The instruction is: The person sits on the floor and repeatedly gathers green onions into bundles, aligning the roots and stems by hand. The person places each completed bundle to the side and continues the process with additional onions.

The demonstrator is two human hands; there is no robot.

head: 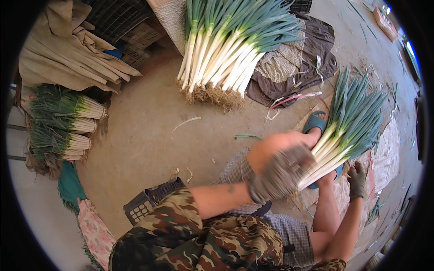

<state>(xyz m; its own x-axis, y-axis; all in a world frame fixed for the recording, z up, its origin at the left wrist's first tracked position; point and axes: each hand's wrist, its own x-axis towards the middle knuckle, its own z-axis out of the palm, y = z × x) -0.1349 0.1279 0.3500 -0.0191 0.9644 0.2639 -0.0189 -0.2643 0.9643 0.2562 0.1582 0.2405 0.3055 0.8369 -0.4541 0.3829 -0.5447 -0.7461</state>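
A bunch of long green onions (339,133) lies across my feet, its leaves pointing away from me and its white stalks towards me. My left hand (288,172), in a grey-brown work glove, is blurred at the near side of the white stalks. Whether it grips them cannot be told. On the other side of the bunch, my gloved right hand (356,179) is beside the stalks and leaves, fingers slightly apart and nothing visible in them. Farther off, a large pile of green onions (223,50) rests with its hairy roots facing me.
Tied onion bundles (67,125) are stacked at the left, below a tan tarpaulin (67,50). Black plastic crates (118,17) stand behind it. A small black crate (152,200) is beside me. A dark cloth (315,50), plastic sheeting (388,152) and leaf scraps litter the concrete floor.
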